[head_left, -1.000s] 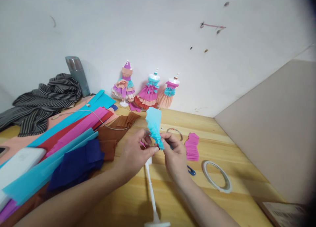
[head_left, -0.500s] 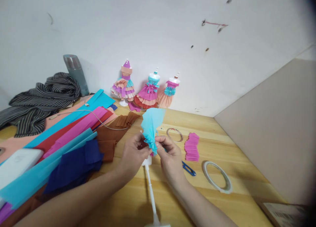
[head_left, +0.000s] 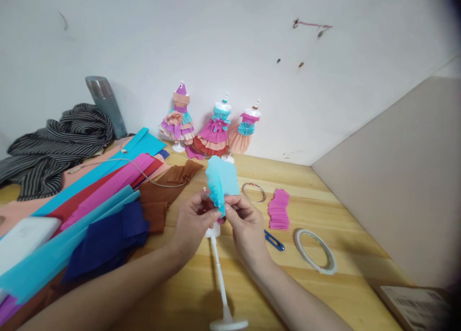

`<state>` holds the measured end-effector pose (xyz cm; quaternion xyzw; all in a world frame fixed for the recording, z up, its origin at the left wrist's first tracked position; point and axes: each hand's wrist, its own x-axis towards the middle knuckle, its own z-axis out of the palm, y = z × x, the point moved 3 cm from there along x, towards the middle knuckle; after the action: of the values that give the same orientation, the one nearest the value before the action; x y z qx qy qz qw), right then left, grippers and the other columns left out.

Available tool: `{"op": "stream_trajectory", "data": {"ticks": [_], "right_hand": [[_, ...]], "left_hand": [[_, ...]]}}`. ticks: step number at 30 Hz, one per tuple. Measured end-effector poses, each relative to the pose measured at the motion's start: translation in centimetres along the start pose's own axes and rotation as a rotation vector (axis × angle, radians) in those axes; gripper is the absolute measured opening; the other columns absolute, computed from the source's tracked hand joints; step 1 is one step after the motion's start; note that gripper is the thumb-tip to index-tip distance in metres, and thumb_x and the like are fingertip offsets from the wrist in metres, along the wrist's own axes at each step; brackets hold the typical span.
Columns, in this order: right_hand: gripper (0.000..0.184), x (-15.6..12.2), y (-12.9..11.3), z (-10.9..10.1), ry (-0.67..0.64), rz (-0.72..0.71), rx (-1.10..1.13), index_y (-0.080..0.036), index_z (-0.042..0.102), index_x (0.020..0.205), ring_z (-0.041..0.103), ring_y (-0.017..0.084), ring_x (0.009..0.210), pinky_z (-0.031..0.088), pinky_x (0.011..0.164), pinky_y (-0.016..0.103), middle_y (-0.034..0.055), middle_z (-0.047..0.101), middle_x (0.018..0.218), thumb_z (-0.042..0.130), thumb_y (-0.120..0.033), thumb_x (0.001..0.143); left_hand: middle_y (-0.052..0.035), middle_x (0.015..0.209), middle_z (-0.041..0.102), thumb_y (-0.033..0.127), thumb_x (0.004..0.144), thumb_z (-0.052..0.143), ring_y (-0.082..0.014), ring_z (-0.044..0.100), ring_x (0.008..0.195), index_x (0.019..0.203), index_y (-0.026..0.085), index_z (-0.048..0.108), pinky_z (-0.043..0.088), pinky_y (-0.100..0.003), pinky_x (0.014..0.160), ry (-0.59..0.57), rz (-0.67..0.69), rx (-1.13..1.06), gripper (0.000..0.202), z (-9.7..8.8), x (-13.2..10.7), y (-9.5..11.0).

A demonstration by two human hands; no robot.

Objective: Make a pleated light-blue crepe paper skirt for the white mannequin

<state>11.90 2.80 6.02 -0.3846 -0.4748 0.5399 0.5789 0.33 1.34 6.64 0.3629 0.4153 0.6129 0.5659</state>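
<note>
A light blue piece of crepe paper is held up between both hands, its lower edge gathered into pleats and its top fanned out. My left hand pinches the pleated side. On the other side, my right hand grips the bottom edge with thumb and forefinger. Just below and behind the hands stands a small white mannequin stand, its upper part mostly hidden by the hands and paper. A bit of pink shows on it. To the right lies a pleated pink paper strip.
Three mannequins in paper dresses stand against the wall. Rolls of coloured crepe paper, a white box-like device and striped cloth fill the left. A blue cutter, tape roll and wire ring lie right.
The blue paper's fanned top has shifted and its pleats are bunched more narrowly between the fingers. The view has tilted slightly down, showing more of the stand's base.
</note>
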Motion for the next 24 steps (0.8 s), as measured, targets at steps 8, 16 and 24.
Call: {"op": "stream_trajectory", "data": {"ticks": [8,16,24], "right_hand": [[0.011,-0.4,-1.4,0.6,-0.04,-0.03,-0.039,-0.022,0.068,0.073,0.052,0.011,0.049,0.044,0.049,0.024,-0.0026,0.062,0.058,0.076,-0.028,0.069],[0.016,0.5,-2.0,-0.5,-0.169,-0.059,-0.179,-0.021,0.071,0.091,0.058,0.013,0.055,0.047,0.053,0.027,0.0003,0.067,0.065,0.067,-0.03,0.078],[0.046,0.4,-5.0,-0.5,-0.339,-0.761,-0.693,-0.029,0.066,0.112,0.06,0.025,0.106,0.044,0.093,0.047,0.0071,0.069,0.11,0.059,-0.005,0.074]], "left_hand": [[0.0032,0.055,0.06,0.028,0.059,0.076,-0.0076,0.048,0.047,0.065,0.015,0.062,0.037,-0.02,0.046,0.067,0.002,0.025,0.02,-0.4,-0.4,0.1],[0.0051,0.047,0.051,0.027,0.06,0.075,-0.0054,0.041,0.043,0.061,0.015,0.059,0.029,-0.019,0.043,-0.059,-0.143,-0.131,0.02,-1.2,1.3,0.8],[0.0053,0.048,0.046,0.024,0.054,0.075,-0.0046,0.036,0.042,0.064,0.015,0.057,0.02,-0.018,0.037,-0.109,-0.417,-0.241,0.023,-0.6,0.9,1.2]]}}
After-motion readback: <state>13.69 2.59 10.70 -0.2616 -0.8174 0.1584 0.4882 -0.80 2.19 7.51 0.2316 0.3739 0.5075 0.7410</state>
